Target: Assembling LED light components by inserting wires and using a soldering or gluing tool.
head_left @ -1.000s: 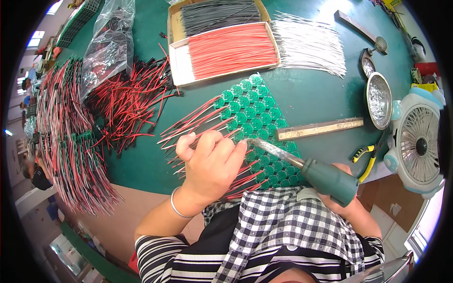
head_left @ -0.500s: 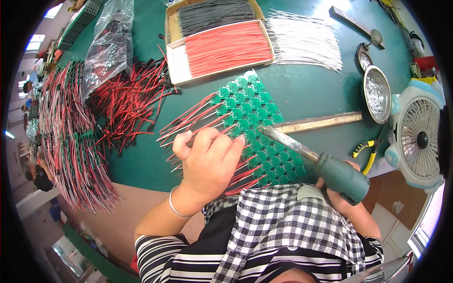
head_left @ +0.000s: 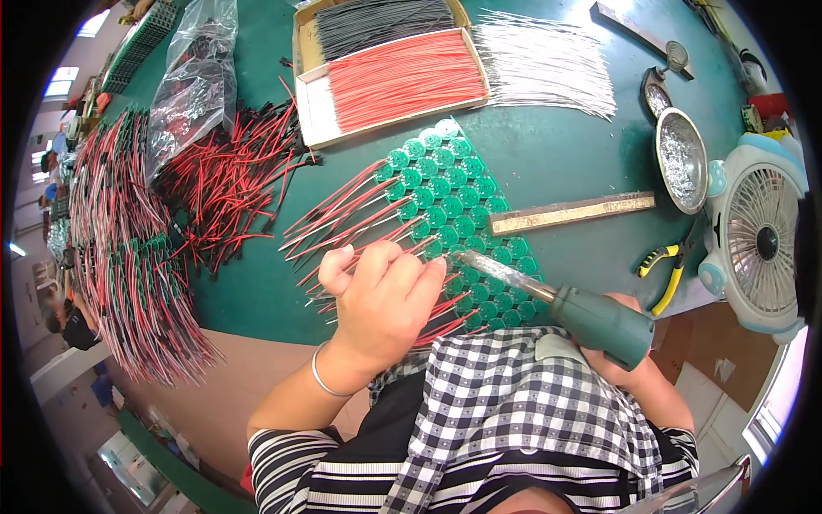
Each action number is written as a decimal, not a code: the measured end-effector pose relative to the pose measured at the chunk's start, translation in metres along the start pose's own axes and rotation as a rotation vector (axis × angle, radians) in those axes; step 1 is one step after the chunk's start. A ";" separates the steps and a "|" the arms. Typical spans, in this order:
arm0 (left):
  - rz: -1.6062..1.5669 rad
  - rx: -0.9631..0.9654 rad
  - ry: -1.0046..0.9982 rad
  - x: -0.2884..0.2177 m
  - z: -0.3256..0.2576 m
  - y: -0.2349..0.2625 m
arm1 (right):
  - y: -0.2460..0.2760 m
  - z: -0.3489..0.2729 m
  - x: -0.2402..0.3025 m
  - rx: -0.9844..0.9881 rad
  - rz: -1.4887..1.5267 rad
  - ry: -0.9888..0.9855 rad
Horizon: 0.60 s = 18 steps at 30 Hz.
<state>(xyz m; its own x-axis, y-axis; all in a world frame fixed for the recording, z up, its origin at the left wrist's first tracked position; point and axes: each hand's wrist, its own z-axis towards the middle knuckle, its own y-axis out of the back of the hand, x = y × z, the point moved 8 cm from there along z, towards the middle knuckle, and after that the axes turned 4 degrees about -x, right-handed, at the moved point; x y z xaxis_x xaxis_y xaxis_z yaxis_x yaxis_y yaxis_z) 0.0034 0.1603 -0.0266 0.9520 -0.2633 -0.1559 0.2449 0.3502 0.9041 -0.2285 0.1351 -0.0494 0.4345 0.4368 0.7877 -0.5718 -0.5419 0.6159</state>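
Observation:
My left hand [head_left: 381,295] is closed in a pinch over a green panel of round circuit boards [head_left: 462,199]. A thin wire, mostly hidden by the fingers, seems to be between the fingertips. In my right hand [head_left: 613,370] is the dark green handle of a soldering iron [head_left: 599,325]. Its metal tip meets the panel right beside my left fingertips. Red and white wires [head_left: 342,210] stick out leftward from the panel's left-hand boards, and some pass under my left hand.
Behind the panel, boxes hold red wires [head_left: 407,81] and black wires [head_left: 385,24]; white wires [head_left: 544,64] lie alongside. A wooden bar [head_left: 574,214], metal bowl [head_left: 682,161], yellow-handled pliers [head_left: 668,274] and fan [head_left: 765,240] stand right. Wire bundles [head_left: 128,257] crowd the left.
The soldering iron's tip has moved left and down, from the panel's middle to beside my left fingertips. My left hand has shifted slightly and stays pinched.

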 end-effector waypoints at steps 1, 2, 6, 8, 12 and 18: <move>0.002 0.000 -0.001 -0.001 0.000 0.001 | 0.000 -0.004 -0.001 -0.024 -0.033 0.007; 0.006 -0.003 -0.002 -0.001 0.000 0.002 | -0.001 -0.008 -0.002 -0.049 -0.065 0.014; 0.014 -0.006 -0.006 0.000 0.000 -0.001 | -0.004 -0.013 -0.011 -0.064 -0.067 -0.008; 0.016 -0.007 -0.007 0.000 0.000 -0.003 | -0.004 -0.010 -0.008 -0.055 -0.103 0.023; 0.016 -0.004 -0.002 0.000 -0.001 -0.004 | -0.004 -0.005 0.001 -0.054 -0.167 0.081; 0.025 -0.009 -0.005 0.000 -0.001 -0.003 | 0.003 0.009 0.006 -0.029 -0.001 0.054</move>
<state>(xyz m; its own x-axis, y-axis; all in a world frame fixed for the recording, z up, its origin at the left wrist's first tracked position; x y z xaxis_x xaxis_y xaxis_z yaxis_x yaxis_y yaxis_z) 0.0026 0.1603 -0.0303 0.9569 -0.2592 -0.1311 0.2226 0.3645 0.9042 -0.2216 0.1296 -0.0429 0.3973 0.4764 0.7844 -0.5917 -0.5204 0.6157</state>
